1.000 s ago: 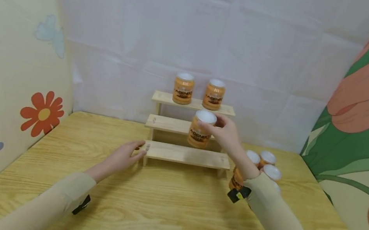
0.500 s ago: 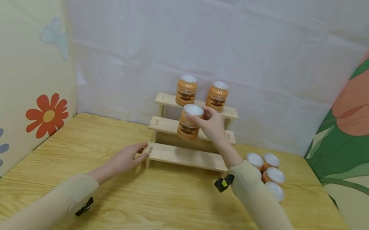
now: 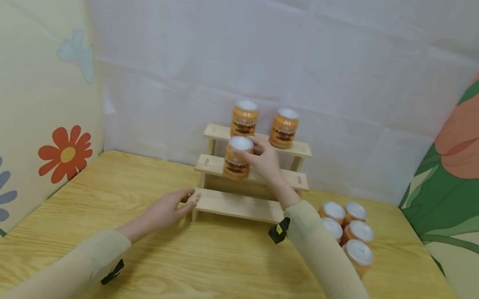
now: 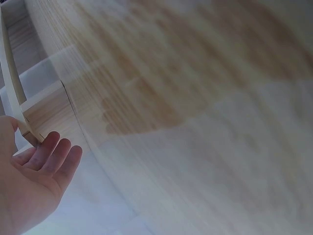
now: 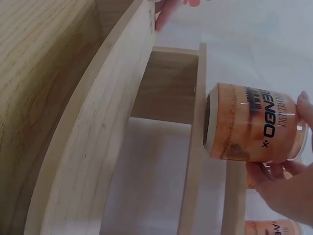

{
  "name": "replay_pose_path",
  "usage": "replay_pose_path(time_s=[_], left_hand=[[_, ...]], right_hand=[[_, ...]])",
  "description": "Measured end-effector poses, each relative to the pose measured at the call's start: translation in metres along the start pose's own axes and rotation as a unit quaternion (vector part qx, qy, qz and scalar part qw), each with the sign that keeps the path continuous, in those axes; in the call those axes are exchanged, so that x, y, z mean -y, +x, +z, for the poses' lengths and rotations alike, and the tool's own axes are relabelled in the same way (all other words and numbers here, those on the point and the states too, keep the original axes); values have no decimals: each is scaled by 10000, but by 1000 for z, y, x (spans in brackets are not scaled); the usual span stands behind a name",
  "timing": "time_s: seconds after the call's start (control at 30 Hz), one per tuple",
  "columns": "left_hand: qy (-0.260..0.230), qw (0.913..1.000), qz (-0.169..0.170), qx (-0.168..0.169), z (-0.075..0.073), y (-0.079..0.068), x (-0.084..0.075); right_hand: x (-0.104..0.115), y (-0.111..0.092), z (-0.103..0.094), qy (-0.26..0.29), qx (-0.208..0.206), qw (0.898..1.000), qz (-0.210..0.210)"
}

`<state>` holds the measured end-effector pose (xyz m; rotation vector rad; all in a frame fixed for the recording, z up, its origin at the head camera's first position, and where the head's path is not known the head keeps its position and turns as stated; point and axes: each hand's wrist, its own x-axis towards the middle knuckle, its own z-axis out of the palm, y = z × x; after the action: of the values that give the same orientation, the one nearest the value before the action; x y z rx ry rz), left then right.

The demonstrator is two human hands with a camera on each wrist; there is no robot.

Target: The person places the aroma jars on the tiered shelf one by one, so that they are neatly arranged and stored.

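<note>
In the head view, my right hand [image 3: 263, 163] holds an orange can [image 3: 237, 165] with a white top, thumb and fingertips round its upper part. The can is upright at the left part of the middle shelf of a three-tier wooden stand [image 3: 240, 206]. The right wrist view has the can's base [image 5: 210, 122] right at the shelf board's edge. On the top shelf stand a left can [image 3: 243, 124], partly hidden behind the held one, and a right can [image 3: 284, 130]. My left hand [image 3: 165, 209] grips the left end of the bottom shelf, thumb and fingers at its corners.
Several more orange cans [image 3: 358, 232] stand grouped on the wood-grain table [image 3: 213, 268], right of the stand; my right forearm reaches in beside them. A white sheet [image 3: 187, 60] hangs behind, with flower-printed panels [image 3: 477, 126] on both sides.
My right hand has carried the can leftward and back, from in front of the shelves to the left part of the middle shelf. The left hand has stayed at the stand's end.
</note>
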<state>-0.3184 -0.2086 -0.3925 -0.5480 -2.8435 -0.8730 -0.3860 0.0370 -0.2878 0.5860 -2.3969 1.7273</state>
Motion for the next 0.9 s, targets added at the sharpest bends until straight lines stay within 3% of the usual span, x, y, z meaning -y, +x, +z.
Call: replay_pose_path(time_s=[0.37,0.9], left_hand=[[-43,10000,13,29,3,2,-2],[-34,10000,-3,11,2,2,2]], right_hand=[[-13,8,4,474,-126,9987,-104],[-7,11,8,155,146,9997,-121]])
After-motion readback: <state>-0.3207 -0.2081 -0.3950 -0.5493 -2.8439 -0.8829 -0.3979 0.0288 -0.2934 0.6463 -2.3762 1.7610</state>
